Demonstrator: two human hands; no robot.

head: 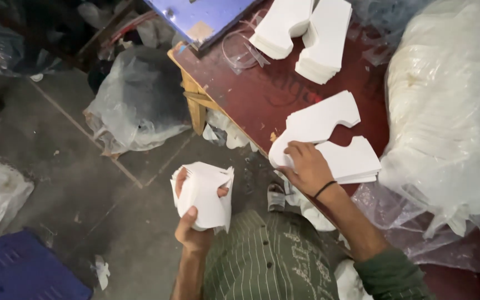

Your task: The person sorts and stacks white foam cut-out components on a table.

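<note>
A worker in a green striped shirt [268,261] sorts white die-cut card pieces at a dark red counter [251,94]. At six o'clock in the frame, the left hand [193,225] grips a fanned bundle of cut pieces [204,194] clear of the counter, above the concrete floor [84,183], thumb across the front and fingers curled behind, apparently to keep the loose sheets together. Toward three o'clock of it, the right hand [306,166], a dark band at the wrist, rests on the near stack of shaped sheets [329,141] at the counter's edge, fingers pressed down and slightly spread on the top sheet, likely to steady or slide it. At three o'clock a large clear plastic bag [451,111] full of white material crowds the counter. Farther off, at twelve o'clock, two more white stacks [306,36] lie beside a blue board [201,16]; a crumpled plastic bag [140,100] sits on the floor at ten o'clock.
</note>
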